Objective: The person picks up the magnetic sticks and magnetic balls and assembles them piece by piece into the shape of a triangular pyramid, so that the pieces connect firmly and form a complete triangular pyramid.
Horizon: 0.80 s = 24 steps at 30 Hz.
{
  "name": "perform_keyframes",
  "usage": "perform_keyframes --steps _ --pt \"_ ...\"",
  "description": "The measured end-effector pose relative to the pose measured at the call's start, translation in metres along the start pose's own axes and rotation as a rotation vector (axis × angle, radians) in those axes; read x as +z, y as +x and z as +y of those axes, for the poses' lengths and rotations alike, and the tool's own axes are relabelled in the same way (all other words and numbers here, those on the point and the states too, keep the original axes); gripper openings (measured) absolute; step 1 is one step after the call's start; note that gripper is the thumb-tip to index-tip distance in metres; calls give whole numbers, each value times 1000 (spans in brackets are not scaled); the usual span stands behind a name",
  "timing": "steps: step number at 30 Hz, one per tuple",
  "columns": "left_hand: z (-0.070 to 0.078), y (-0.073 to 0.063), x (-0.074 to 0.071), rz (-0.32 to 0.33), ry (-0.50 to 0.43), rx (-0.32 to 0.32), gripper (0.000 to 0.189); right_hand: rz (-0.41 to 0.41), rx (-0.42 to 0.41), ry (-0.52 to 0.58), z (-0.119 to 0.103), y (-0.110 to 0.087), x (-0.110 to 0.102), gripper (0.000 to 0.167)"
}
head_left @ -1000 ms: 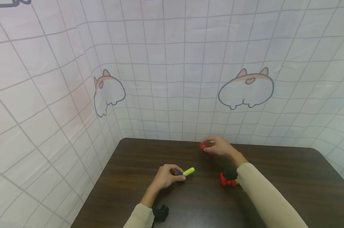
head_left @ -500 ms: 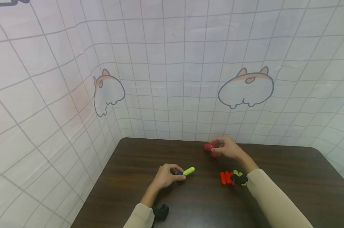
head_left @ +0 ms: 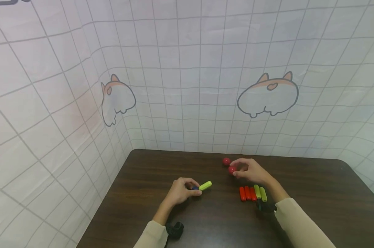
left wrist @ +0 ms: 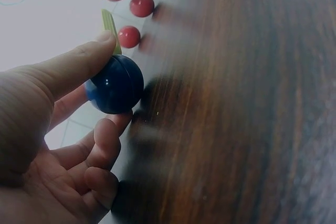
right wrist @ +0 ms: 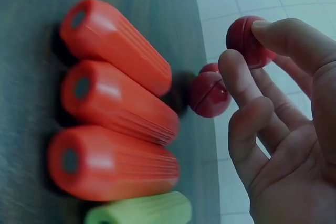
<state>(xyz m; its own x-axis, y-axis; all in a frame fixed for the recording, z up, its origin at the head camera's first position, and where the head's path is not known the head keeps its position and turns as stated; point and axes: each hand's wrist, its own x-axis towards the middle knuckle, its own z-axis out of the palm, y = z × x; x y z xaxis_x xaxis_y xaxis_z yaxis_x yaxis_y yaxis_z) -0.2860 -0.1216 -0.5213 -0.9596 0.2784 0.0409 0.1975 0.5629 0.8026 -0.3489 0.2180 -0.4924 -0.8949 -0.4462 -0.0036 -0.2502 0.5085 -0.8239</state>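
My left hand (head_left: 181, 191) holds a glossy blue ball (left wrist: 116, 85) between thumb and fingers. A yellow-green stick (head_left: 205, 186) extends from the ball toward the far right, its end meeting it beside my thumb tip. Farther off, my right hand (head_left: 251, 170) pinches a glossy red ball (right wrist: 245, 41) between thumb and fingertips. Beneath that hand in the right wrist view is a second red ball (right wrist: 209, 95), with another red ball (right wrist: 210, 68) partly hidden behind it. One red ball (head_left: 226, 161) sits close to the table's back edge.
Three red ribbed sticks (head_left: 247, 193) lie side by side, with two yellow-green sticks (head_left: 260, 193) adjoining them, below my right hand on the dark wooden table (head_left: 217, 220). A white gridded cloth (head_left: 187, 103) hangs behind the table and along its left.
My right hand has moved rightward and nearer. One red ball now shows apart from its fingers, and the sticks have come out from behind the wrist camera. My left hand stays put.
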Motion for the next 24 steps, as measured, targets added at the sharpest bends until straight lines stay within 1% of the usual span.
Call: perform_keyframes --steps 5,14,19,24 --pt "1 0 1 -4 -2 10 22 -28 -26 51 2 -8 7 36" --pt "3 -1 4 -16 21 21 23 -72 -122 95 0 -13 21 32" --pt "4 -1 7 -24 41 22 22 -72 -140 91 -4 -17 27 32" --pt "6 -3 8 -25 50 30 21 -64 -170 59 -9 -20 34 32"
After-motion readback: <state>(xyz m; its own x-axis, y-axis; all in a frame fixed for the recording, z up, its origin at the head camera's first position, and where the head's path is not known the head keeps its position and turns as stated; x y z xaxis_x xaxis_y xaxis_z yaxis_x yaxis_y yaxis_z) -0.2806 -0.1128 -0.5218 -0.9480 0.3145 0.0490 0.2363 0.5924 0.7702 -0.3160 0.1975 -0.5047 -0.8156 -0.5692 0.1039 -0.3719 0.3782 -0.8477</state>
